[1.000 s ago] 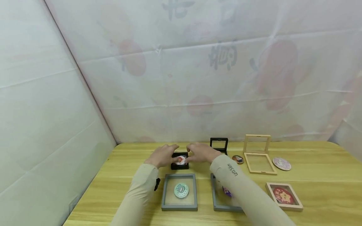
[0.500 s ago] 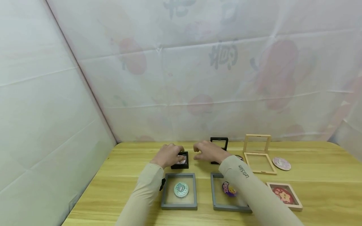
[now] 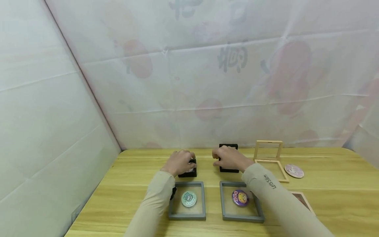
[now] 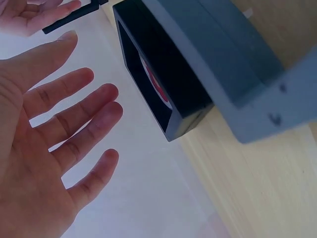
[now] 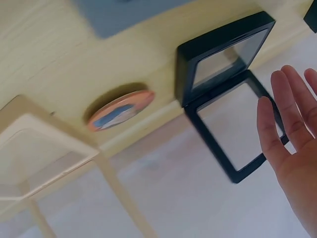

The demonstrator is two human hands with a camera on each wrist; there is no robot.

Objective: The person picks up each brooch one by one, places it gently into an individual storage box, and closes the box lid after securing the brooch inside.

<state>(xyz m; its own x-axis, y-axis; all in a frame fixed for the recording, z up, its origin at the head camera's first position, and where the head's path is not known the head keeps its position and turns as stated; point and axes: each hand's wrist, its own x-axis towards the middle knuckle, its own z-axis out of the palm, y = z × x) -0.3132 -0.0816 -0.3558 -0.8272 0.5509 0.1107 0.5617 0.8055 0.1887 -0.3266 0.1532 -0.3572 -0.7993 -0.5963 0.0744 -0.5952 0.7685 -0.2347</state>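
My left hand (image 3: 178,163) is over a small black display frame (image 4: 190,89) that lies closed on the table. A round red-and-white badge (image 4: 156,82) shows inside it. In the left wrist view the fingers are spread, apart from the frame. My right hand (image 3: 229,158) hovers in front of a second black display frame (image 5: 225,39), whose lid (image 5: 237,176) stands raised. Its fingers are loosely extended and grip nothing. Beside that frame lies an orange-rimmed round badge (image 5: 121,110), hidden in the head view by the right hand and sleeve.
Two grey frames stand nearer me, with a green badge (image 3: 189,199) and a purple badge (image 3: 240,198). To the right are an open wooden frame (image 3: 280,177), a pale pink badge (image 3: 294,171) and another wooden frame (image 3: 308,204) partly behind my right sleeve. White cloth (image 3: 189,82) hangs behind.
My right hand has left the closed black frame and moved right to the open one. The left hand has shifted slightly right, over the closed frame.
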